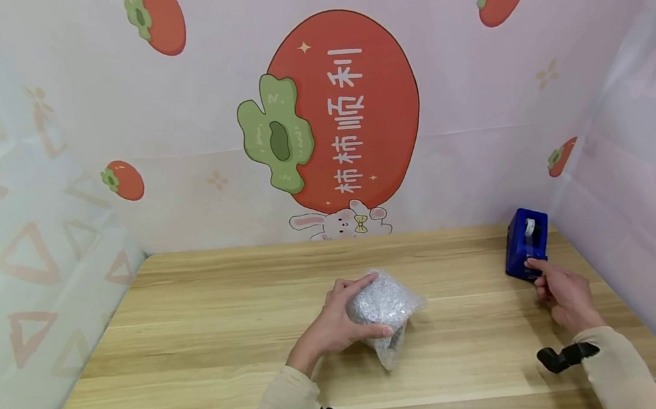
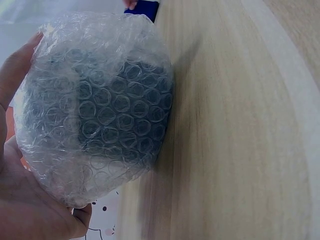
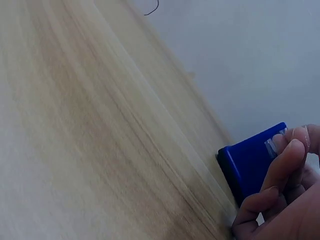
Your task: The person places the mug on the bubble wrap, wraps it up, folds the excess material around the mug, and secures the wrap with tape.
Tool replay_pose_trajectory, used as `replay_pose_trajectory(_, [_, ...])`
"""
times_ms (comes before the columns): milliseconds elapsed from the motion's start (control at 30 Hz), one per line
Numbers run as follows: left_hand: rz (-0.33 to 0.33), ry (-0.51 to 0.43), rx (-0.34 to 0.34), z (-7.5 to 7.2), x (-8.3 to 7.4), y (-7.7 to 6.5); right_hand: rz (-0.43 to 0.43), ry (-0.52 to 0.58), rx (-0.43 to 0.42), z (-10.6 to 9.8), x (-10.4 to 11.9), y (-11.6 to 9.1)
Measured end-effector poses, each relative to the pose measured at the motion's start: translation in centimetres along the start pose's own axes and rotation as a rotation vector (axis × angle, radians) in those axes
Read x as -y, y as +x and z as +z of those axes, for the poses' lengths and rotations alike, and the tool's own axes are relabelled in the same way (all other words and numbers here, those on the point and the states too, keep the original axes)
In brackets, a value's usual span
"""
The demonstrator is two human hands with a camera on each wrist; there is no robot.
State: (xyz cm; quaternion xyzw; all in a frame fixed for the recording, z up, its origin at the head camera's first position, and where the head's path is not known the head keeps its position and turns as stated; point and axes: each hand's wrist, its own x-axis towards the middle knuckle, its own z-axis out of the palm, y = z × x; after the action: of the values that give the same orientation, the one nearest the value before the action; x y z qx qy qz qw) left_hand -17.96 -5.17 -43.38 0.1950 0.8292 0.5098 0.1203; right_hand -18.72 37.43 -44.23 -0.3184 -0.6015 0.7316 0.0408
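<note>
Two bare hands work over a light wooden table (image 1: 196,325) with pale grain, set before a pink backdrop printed with red persimmons. Near the middle of the table, the left hand (image 1: 331,327) grips a rounded bundle wrapped in clear bubble wrap (image 1: 382,305), with fingers curled over its top and the thumb along its near side. The bundle is about as big as the hand and rests on the tabletop, with a loose tail of wrap trailing toward the person. In the left wrist view the bundle (image 2: 95,110) fills the palm; rows of small round bubbles cover it, and a dark, rounded shape shows dimly through the plastic, though what it is cannot be told. Well apart, near the right back corner of the table, stands a blue plastic tape dispenser (image 1: 527,243). The right hand (image 1: 562,296) touches its near end, fingers (image 3: 285,155) curled and pinching together at its blue edge (image 3: 247,162).
</note>
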Motion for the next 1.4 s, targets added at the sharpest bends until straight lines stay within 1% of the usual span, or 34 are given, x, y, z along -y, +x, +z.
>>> replay_pose_trajectory(200, [-0.011, -0.006, 0.000, 0.0, -0.1, 0.0, 0.063, 0.107, 0.089, -0.2, 0.3, 0.1])
replay_pose_trajectory(300, [-0.014, -0.007, 0.000, 0.0, -0.1, -0.1, 0.094, 0.138, 0.124, -0.3, 0.5, 0.2])
replay_pose_trajectory(400, [-0.014, -0.011, 0.002, 0.0, -0.2, -0.1, 0.115, 0.150, 0.136, -0.3, 0.7, 0.2])
replay_pose_trajectory(600, [-0.014, -0.007, -0.001, 0.0, -0.2, -0.2, 0.152, 0.150, 0.127, 0.1, 1.1, -0.1])
replay_pose_trajectory(767, [-0.010, -0.005, 0.000, 0.0, -0.1, 0.0, 0.167, 0.131, 0.120, 0.2, 1.4, -0.2])
replay_pose_trajectory(967, [-0.010, -0.004, 0.001, 0.0, -0.1, 0.0, 0.174, 0.117, 0.092, 0.4, 1.5, 0.0])
replay_pose_trajectory(1100, [-0.010, -0.006, -0.001, 0.0, 0.0, 0.0, 0.156, 0.100, 0.071, 0.5, 1.4, 0.1])
replay_pose_trajectory(1333, [-0.014, -0.006, -0.006, 0.1, 0.1, 0.0, 0.081, 0.082, 0.051, 0.7, 0.9, -0.2])
replay_pose_trajectory(1400, [-0.009, -0.004, -0.007, 0.1, 0.2, 0.0, 0.079, 0.084, 0.038, 0.8, 0.8, -0.3])
